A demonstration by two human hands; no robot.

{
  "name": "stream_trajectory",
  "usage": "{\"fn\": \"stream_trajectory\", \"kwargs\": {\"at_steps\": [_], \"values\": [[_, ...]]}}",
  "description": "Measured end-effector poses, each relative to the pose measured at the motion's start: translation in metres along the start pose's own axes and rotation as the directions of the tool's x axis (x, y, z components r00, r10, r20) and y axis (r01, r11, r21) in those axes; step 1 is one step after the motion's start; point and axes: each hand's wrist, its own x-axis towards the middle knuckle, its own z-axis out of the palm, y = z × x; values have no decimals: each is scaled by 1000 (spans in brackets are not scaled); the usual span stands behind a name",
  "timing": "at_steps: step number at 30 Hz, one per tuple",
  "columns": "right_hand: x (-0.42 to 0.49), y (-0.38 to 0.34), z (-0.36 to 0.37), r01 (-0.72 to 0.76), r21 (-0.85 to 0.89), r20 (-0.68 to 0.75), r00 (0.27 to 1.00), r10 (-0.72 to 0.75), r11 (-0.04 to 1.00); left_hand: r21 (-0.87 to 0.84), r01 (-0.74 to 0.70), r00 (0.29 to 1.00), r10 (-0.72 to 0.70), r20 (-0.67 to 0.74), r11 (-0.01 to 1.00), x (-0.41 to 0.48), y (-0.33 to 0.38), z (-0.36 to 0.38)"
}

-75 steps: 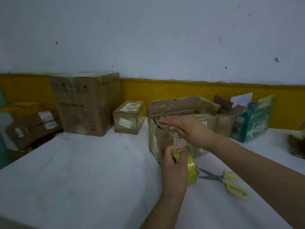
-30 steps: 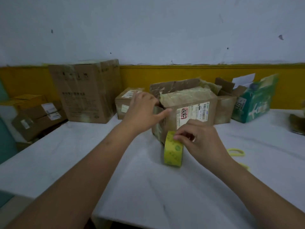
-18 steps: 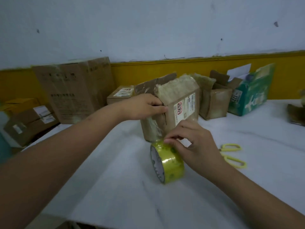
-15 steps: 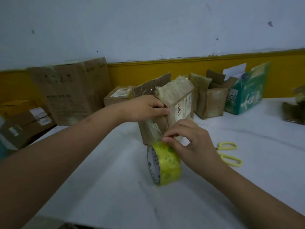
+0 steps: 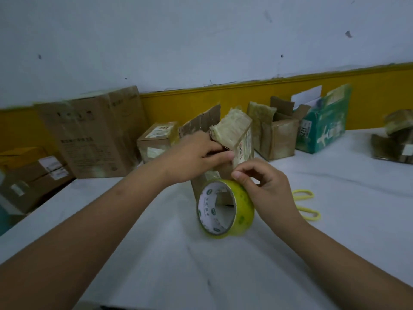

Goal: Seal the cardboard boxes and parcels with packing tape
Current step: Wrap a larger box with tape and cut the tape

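Note:
A worn cardboard box (image 5: 237, 135) with old tape on its top flap stands at the table's middle, one corner turned toward me. My left hand (image 5: 196, 157) grips its left side, fingers wrapped over the near corner under the flap. A yellow tape roll (image 5: 225, 209) stands on edge in front of the box, its white core facing left. My right hand (image 5: 266, 186) pinches the top of the roll where it meets the box. Whether a tape end is lifted is hidden by my fingers.
Yellow-handled scissors (image 5: 306, 204) lie right of my right hand. A big carton (image 5: 93, 135) and a small labelled box (image 5: 158, 139) stand at the back left. Open brown boxes (image 5: 277, 135), a green box (image 5: 324, 126) and a crumpled parcel (image 5: 397, 139) line the back right.
My left hand moved from holding the roll to gripping the box's side; my right hand left the flap and took the roll. The box was turned and the roll swung so its core faces left.

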Motion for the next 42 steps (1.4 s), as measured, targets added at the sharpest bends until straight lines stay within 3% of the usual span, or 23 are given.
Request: {"fn": "stream_trajectory", "kwargs": {"at_steps": [2, 3, 4, 5, 7, 9, 11, 14, 20, 25, 30, 36, 39, 42], "values": [[1, -2, -2, -21, 25, -46, 999, 22, 999, 37, 130, 936, -110, -334, 991, -26, 4, 0], [1, -2, -3, -27, 31, -74, 997, 29, 999, -51, 192, 840, -192, -507, 980, -45, 18, 4], [0, -4, -3, -28, 30, -99, 995, 31, 999, -178, 201, 766, -268, -585, 963, -63, 36, 11], [-1, -5, -2, -34, 29, -123, 992, 38, 999, -294, 188, 760, -329, -561, 937, -75, 54, 20], [-2, -6, 2, -82, 53, -170, 981, 89, 995, -393, 223, 856, -372, -358, 892, -86, 80, 42], [-2, -6, 7, -160, 85, -215, 961, 175, 983, -297, 219, 941, -282, -186, 929, -89, 91, 59], [-2, -6, 11, -215, 92, -218, 948, 231, 972, -169, 176, 973, -198, -121, 970, -91, 90, 60], [4, -6, 5, -292, 83, -220, 927, 303, 953, 28, 215, 975, -213, -64, 976, -93, 78, 38], [20, 0, -9, -393, 201, -216, 876, 432, 897, 230, 322, 936, -345, 66, 918, -87, 55, -14], [25, 11, -5, -424, 323, -206, 841, 500, 846, 405, 333, 938, -345, -45, 852, -74, 58, -14], [31, 22, 0, -413, 372, -215, 832, 511, 831, 372, 413, 911, -382, -156, 831, -63, 55, 2], [42, 29, 14, -418, 362, -238, 823, 516, 833, 405, 330, 922, -384, 57, 853, -38, 37, -6], [47, 36, 19, -418, 250, -283, 831, 479, 874, 335, 281, 926, -346, 151, 899, -27, 31, -8], [52, 40, 23, -394, -6, -349, 862, 368, 919, 201, 300, 911, -342, 231, 933, -17, 28, -12]]}}
